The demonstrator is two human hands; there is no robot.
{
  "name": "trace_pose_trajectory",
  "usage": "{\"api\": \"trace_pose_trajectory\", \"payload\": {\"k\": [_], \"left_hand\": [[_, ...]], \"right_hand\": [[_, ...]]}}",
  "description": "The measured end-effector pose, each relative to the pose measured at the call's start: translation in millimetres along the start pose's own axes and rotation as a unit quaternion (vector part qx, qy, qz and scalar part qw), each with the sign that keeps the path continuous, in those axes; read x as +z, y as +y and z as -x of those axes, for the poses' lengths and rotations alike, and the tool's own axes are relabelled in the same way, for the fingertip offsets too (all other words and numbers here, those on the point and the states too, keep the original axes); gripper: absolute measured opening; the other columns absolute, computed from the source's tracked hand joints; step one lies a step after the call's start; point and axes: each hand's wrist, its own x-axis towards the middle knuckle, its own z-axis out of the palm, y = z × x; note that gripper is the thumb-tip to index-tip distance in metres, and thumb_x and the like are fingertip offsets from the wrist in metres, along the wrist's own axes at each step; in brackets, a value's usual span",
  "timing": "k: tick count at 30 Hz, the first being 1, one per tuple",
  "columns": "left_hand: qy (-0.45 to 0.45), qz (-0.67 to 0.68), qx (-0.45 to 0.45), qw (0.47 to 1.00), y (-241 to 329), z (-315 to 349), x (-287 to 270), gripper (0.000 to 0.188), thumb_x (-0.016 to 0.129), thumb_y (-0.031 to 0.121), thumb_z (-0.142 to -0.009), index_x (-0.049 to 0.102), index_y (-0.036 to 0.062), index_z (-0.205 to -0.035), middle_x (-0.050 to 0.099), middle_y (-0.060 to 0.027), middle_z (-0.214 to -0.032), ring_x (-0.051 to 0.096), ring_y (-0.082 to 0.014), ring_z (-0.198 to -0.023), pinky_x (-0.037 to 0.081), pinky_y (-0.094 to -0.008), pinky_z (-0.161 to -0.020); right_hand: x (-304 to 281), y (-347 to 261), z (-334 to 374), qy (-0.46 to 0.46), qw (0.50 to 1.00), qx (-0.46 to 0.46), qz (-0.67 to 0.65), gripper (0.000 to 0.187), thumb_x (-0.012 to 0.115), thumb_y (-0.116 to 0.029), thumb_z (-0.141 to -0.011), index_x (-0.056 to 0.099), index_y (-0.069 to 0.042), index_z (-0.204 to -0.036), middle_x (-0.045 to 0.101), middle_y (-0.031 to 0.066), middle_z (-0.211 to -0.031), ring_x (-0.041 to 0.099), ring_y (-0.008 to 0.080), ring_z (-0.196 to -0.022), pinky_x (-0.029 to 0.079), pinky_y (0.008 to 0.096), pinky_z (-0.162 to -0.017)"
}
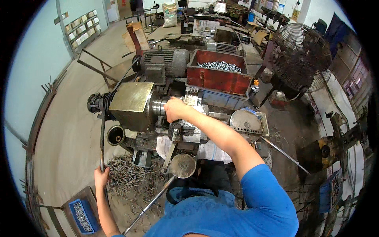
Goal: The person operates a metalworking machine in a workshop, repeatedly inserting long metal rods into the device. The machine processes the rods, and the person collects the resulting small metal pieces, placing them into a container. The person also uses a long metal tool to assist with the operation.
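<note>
My left hand (102, 176) is wrapped round a long dark lever (102, 138) that hangs down from the left end of a lathe's headstock (131, 100). At the spindle nose (158, 107), on the headstock's right side, my right hand (175, 110) is closed with its fingers curled. Whatever those fingers hold is hidden behind the hand. The metal tool slide (193, 132) lies just beneath my right wrist. In front of it stands a round handwheel disc (183, 166) with a long metal bar (152, 203) reaching toward me.
Behind the lathe, a red metal bin (217, 81) holds many small shiny parts, next to an electric motor (164, 63). Another round disc (245, 121) sits at right. A large fan (302, 57) stands beyond. Metal shavings (128, 177) and a blue parts basket (87, 225) lie lower left.
</note>
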Motion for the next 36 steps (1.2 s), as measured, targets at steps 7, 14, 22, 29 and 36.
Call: {"api": "trace_pose_trajectory", "payload": {"k": [7, 14, 22, 29, 36], "left_hand": [[0.008, 0.007, 0.016, 1.0, -30, -13, 5, 0.019, 0.063, 0.014, -0.077, 0.056, -0.0028, -0.08, 0.055, -0.0116, -0.055, 0.058, -0.0225, -0.044, 0.045, -0.0354, -0.044], [0.021, -0.063, -0.018, 0.998, -59, -21, 8, 0.025, 0.065, 0.02, -0.074, 0.058, -0.0026, -0.082, 0.06, -0.0158, -0.066, 0.061, -0.0277, -0.061, 0.048, -0.0387, -0.06], [-0.046, 0.143, 0.022, 0.988, -46, -17, 3, 0.02, 0.061, 0.017, -0.083, 0.053, -0.0012, -0.087, 0.048, -0.0042, -0.057, 0.049, -0.0122, -0.046, 0.042, -0.0288, -0.042], [-0.144, 0.154, -0.084, 0.974, -78, -28, -31, 0.034, 0.061, 0.027, -0.087, 0.056, 0.0015, -0.109, 0.055, -0.0049, -0.064, 0.055, -0.0153, -0.054, 0.05, -0.0294, -0.054], [-0.173, 0.229, -0.115, 0.951, -83, -53, -7, 0.033, 0.062, 0.029, -0.086, 0.059, 0.0061, -0.109, 0.056, -0.0039, -0.067, 0.055, -0.0156, -0.059, 0.051, -0.0304, -0.061]], "right_hand": [[-5, 5, 17, 0.068, 0.998, -0.002, 0.001, 0.022, 0.06, -0.018, -0.05, 0.066, -0.002, -0.064, 0.064, 0.0177, -0.073, 0.061, 0.0318, -0.082, 0.037, 0.0371, -0.097], [-76, 98, 65, 0.212, 0.973, 0.09, -0.02, 0.021, 0.062, -0.02, -0.052, 0.067, -0.006, -0.067, 0.062, 0.0144, -0.074, 0.055, 0.0334, -0.079, 0.045, 0.0416, -0.074], [-34, 63, 187, 0.343, 0.924, 0.089, -0.141, 0.045, 0.062, -0.016, -0.055, 0.063, 0.0, -0.098, 0.044, 0.022, -0.131, 0.045, 0.0368, -0.114, 0.039, 0.0418, -0.096], [43, 75, 423, 0.065, 0.859, 0.476, -0.177, 0.036, 0.062, -0.018, -0.056, 0.065, 0.0, -0.087, 0.062, 0.0172, -0.105, 0.054, 0.0319, -0.104, 0.046, 0.0396, -0.083], [179, 0, 627, -0.107, 0.736, 0.652, -0.146, 0.026, 0.058, -0.02, -0.061, 0.068, -0.005, -0.081, 0.064, 0.0196, -0.087, 0.062, 0.0332, -0.082, 0.051, 0.0411, -0.076]]}}
